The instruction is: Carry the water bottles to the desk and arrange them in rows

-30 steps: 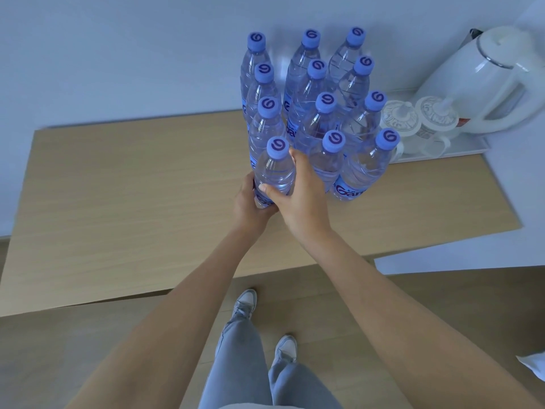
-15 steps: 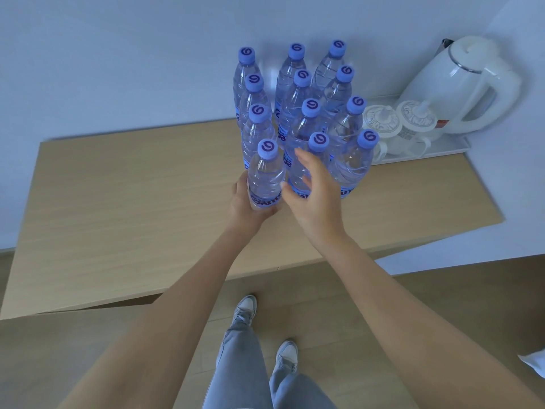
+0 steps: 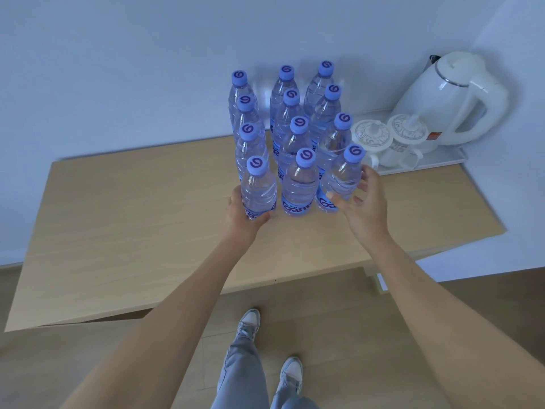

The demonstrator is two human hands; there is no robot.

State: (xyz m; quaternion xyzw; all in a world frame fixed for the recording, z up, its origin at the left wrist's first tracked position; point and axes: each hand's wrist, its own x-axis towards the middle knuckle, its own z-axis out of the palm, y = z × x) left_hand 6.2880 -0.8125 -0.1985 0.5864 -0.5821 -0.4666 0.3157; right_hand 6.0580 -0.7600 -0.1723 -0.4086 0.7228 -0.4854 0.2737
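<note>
On the desk (image 3: 147, 219), left hand (image 3: 241, 215) grips the front-left bottle (image 3: 258, 190); right hand (image 3: 364, 202) hovers spread beside the front-right bottle (image 3: 342, 180).

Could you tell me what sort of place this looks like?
Probably a hotel room or a small office corner. A white electric kettle and two lidded cups sit on a tray at the end of a plain wooden desk that holds twelve water bottles.
</note>
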